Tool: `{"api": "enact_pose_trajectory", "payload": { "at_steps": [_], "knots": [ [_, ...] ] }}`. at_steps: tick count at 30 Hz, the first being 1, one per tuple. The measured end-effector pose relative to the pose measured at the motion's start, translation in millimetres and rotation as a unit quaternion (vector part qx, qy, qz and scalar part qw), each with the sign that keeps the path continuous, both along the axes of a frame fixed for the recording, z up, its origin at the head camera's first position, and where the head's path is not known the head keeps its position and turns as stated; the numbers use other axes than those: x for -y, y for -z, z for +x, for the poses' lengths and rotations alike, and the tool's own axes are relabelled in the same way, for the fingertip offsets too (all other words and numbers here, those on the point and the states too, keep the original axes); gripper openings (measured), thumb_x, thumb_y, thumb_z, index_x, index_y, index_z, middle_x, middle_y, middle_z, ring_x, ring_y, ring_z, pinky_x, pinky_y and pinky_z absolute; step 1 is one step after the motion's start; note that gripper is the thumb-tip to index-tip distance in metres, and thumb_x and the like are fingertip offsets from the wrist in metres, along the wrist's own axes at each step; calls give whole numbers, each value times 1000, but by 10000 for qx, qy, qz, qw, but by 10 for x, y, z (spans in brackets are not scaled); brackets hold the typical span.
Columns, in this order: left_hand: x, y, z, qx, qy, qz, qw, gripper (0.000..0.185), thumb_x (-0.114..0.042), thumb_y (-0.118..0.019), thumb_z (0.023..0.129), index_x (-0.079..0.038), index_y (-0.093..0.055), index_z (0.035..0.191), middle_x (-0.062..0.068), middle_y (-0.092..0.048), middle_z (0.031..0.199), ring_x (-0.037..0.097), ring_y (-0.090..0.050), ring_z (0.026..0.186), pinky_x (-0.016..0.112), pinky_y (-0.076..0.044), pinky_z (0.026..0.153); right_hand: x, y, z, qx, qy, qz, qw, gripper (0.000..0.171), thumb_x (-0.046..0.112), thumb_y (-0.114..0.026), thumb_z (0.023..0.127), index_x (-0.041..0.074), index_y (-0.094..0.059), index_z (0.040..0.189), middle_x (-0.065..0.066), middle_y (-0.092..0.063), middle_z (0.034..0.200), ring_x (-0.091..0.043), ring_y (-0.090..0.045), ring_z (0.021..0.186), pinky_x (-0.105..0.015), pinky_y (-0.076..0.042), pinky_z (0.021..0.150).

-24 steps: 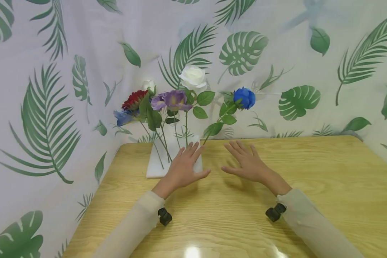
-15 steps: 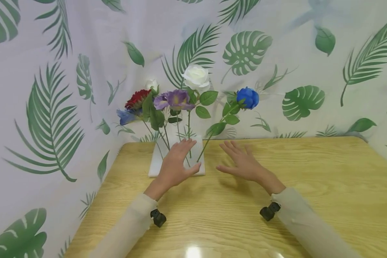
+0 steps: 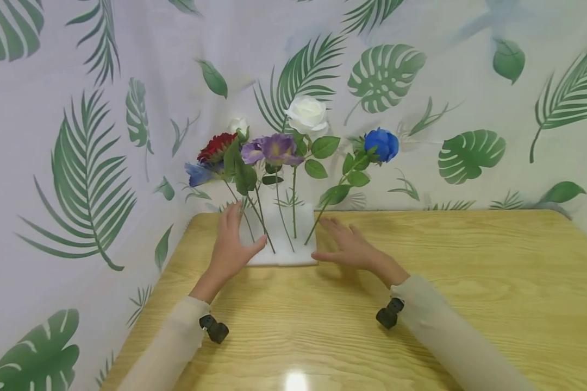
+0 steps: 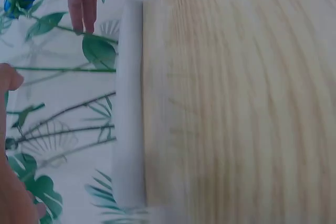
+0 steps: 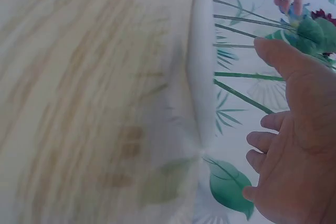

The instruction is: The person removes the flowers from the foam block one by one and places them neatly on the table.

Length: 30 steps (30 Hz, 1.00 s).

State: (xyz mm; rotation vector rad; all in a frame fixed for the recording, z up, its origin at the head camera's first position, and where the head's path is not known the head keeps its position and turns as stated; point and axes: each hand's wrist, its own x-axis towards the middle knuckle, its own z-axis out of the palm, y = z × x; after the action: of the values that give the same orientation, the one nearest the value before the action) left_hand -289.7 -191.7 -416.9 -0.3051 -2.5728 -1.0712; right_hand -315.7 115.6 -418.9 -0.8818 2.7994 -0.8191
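Currently, the white slab point(image 3: 283, 258) is set nr the far edge of the table point(image 3: 445, 271), btwn the two hands, w/ several stems stood in it, some tilted. To the L, a red flower point(image 3: 217, 148), a pale-blue flower point(image 3: 199, 174) & a small white bud point(image 3: 238, 126) are bunched; a purple flower point(image 3: 280, 148) & a big white rose point(image 3: 307, 115) are carried nr the middle; a bright-blue flower point(image 3: 381, 144) is leaned out R. The left hand point(image 3: 231, 244) is placed by the slab's L side, the right hand point(image 3: 349, 247) by its R; both are released, fingers extended; whether the slab is touched can't be told. Pale sleeves point(image 3: 460, 336) are worn, w/ a black device point(image 3: 390, 313) at ea. wrist. Behind, a leaf-print cloth point(image 3: 176, 92) is hung.
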Motion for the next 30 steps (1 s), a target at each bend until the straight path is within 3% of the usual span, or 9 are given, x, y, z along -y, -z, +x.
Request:
{"api": "enact_pose_trajectory", "payload": {
  "at_steps": [4,6,12,16,19,23,30],
  "knots": [
    [146,62,-36,1118,-93,7,9937,111,-46,-74,90,-9,-1,164,24,1,169,44,-7,157,65,-26,122,79,56,-67,19,1,325,9995,93,49,-65,96,-2,-20,161,-24,-23,167,-44,-17,156,-71,-9,124],
    [205,95,-59,1511,0,-111,9885,113,-44,-75,89,-3,-1,163,28,1,168,45,-4,156,64,-21,125,114,93,-98,0,-12,489,9988,94,49,-65,97,-3,-20,161,-25,-25,166,-44,-19,155,-70,-11,124],
    [334,200,-166,1937,698,84,9785,115,-26,-86,82,3,-8,162,26,-12,168,42,-13,157,55,-17,128,207,149,-129,-5,-147,549,9984,96,47,-68,96,-7,-20,159,-29,-30,162,-46,-25,152,-69,-19,122],
    [386,243,-214,2299,821,-14,9698,117,-21,-88,79,6,-9,161,25,-10,169,40,-12,157,51,-18,129,248,180,-125,-31,-258,587,9979,93,46,-67,97,-6,-22,159,-29,-29,162,-46,-26,152,-66,-23,123],
    [397,255,-237,2411,811,-211,9669,115,-21,-88,78,8,-13,160,27,-13,168,42,-13,157,51,-19,129,256,184,-112,9,-315,552,9980,92,43,-67,97,-7,-21,159,-29,-26,163,-45,-26,152,-60,-23,125],
    [370,254,-250,2294,870,-303,9690,110,-20,-88,78,13,-18,157,31,-19,165,45,-19,154,52,-22,128,257,184,-113,60,-362,508,9980,93,40,-69,97,-11,-19,158,-30,-23,164,-44,-25,153,-53,-23,127],
    [247,246,-238,2113,1075,-404,9706,104,-18,-88,77,19,-26,152,36,-29,159,48,-29,150,53,-30,124,187,193,-90,-103,-476,605,9970,91,36,-68,98,-15,-19,156,-35,-25,161,-44,-28,152,-52,-25,126]
  ]
}}
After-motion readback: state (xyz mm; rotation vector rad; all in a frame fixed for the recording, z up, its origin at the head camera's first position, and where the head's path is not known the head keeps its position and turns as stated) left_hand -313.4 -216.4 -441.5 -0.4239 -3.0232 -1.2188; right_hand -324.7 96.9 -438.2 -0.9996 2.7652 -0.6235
